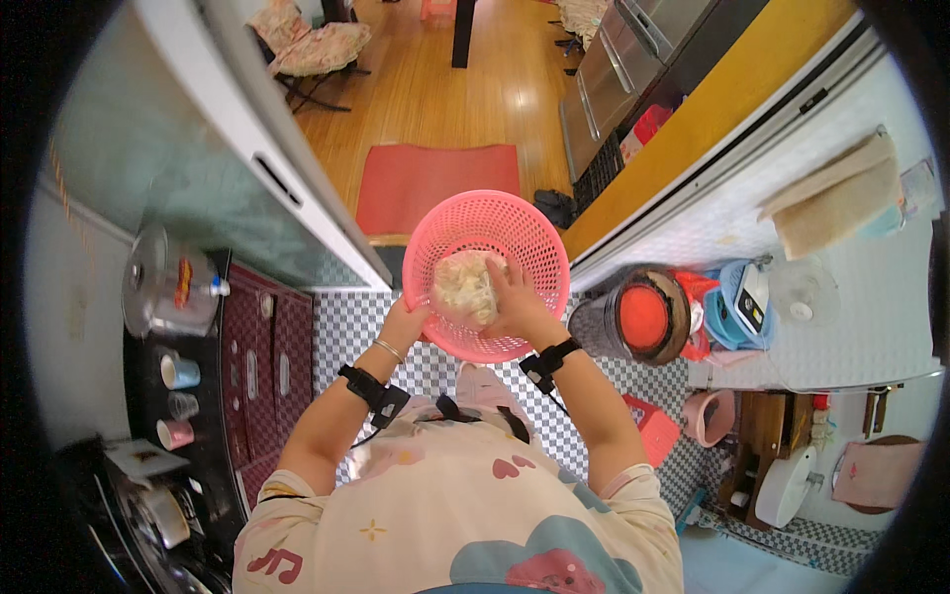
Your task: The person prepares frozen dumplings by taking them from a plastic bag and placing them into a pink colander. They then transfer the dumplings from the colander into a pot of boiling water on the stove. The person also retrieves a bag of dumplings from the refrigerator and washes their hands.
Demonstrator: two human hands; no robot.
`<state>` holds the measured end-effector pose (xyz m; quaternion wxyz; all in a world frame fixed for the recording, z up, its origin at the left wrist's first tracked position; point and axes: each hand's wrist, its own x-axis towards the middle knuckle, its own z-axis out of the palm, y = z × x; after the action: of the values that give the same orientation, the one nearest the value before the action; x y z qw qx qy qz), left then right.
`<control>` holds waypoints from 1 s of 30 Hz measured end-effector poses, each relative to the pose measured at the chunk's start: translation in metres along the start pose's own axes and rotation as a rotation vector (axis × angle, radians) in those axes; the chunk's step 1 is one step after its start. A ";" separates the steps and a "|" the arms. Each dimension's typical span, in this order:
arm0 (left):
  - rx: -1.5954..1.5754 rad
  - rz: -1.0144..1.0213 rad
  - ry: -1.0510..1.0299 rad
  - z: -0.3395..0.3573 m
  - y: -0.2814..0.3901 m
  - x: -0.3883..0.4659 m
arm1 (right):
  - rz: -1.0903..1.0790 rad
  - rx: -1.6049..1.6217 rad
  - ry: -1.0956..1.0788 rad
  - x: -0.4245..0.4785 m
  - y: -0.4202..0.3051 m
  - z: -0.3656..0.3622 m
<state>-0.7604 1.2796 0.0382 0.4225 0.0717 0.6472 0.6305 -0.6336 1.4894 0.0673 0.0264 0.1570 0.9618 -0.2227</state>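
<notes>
A pink perforated plastic basket (486,208) is held up in front of my body over the checkered floor. My left hand (407,325) grips its rim at the near left. Inside the basket lies a clear plastic bag with pale, yellowish contents (464,286); what these are cannot be told. My right hand (516,301) reaches into the basket, its fingers spread against the right side of the bag. Whether the fingers grip the bag or only rest on it is not plain.
A sliding door frame (297,171) stands ahead on the left, beside a red mat (438,178). At left, a black counter (148,401) holds cups and a clear dispenser. At right are a round bin (644,318), a red plastic stool (657,434) and a white washbasin (783,490).
</notes>
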 end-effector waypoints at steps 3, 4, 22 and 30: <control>0.068 0.212 0.050 0.023 0.046 0.067 | -0.011 0.014 0.027 0.072 0.033 -0.040; 0.088 0.103 0.027 0.029 0.070 0.086 | -0.027 0.014 0.059 0.094 0.046 -0.053; 0.058 0.075 0.011 0.100 0.328 0.589 | 0.003 0.090 0.205 0.556 0.281 -0.264; 0.020 -0.023 -0.050 0.141 0.457 0.799 | 0.301 0.315 0.895 0.708 0.417 -0.368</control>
<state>-1.3773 1.9753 0.0953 0.4451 0.0841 0.6436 0.6169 -1.1678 2.2111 0.1373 -0.3813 0.3766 0.8000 -0.2697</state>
